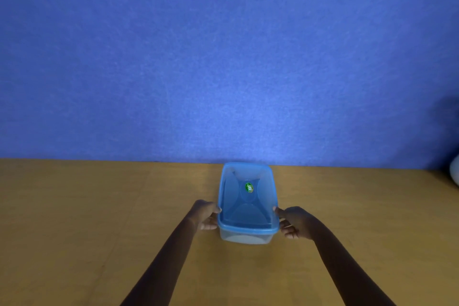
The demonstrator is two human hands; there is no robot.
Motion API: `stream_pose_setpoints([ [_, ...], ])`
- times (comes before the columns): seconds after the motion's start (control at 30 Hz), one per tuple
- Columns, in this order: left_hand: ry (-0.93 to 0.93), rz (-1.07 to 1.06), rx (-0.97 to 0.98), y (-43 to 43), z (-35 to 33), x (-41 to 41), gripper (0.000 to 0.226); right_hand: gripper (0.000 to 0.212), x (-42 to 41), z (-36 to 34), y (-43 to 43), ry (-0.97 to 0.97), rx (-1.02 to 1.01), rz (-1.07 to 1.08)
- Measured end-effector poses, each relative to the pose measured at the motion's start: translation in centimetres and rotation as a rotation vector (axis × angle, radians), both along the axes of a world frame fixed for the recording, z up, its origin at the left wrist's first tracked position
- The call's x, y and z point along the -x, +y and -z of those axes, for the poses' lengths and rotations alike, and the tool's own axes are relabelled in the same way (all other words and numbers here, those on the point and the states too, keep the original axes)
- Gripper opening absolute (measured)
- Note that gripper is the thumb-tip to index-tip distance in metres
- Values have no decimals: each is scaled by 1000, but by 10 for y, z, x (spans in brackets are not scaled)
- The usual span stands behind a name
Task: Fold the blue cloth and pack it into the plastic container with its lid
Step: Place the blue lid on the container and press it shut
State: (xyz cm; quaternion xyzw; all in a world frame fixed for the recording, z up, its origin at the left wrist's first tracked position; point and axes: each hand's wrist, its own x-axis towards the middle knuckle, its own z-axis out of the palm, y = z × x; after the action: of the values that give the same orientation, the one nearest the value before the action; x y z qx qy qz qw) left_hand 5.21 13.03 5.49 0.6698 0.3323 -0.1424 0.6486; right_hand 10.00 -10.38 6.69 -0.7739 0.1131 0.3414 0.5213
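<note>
A clear plastic container [244, 237] stands on the wooden table, with its translucent blue lid [248, 208] sitting on top. A green oval sticker [248, 187] marks the lid's middle. My left hand [206, 215] grips the container's near left corner, thumb on the lid's rim and fingers curled under it. On the near right corner my right hand [294, 222] holds it the same way. The blue cloth is not plainly visible; through the clear wall I cannot tell what is inside.
The wooden table [99, 218] stretches wide on both sides of the container. A blue wall [223, 57] rises right behind the table's far edge. At the far right edge a pale rounded object [454, 171] shows partly.
</note>
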Motion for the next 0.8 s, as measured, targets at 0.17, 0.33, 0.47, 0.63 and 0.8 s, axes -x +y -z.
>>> stream_pose_setpoints([
  [0.17, -29, -9, 10, 0, -6, -11, 10, 30, -17, 2, 6, -129, 86, 34],
  [0.33, -88, -83, -19, -2, -6, -31, 11, 26, -41, 7, 20, -222, 72, 134],
  [0.47, -109, -125, -37, -1, -4, -51, 14, 24, -65, 12, 31, -272, 64, 178],
  [0.63, -108, -174, -94, 0, 0, -76, 39, 24, -90, 16, 42, -328, 127, 214],
  [0.8, -125, -172, -102, 2, -3, -98, 39, 26, -111, 24, 48, -304, 89, 266],
])
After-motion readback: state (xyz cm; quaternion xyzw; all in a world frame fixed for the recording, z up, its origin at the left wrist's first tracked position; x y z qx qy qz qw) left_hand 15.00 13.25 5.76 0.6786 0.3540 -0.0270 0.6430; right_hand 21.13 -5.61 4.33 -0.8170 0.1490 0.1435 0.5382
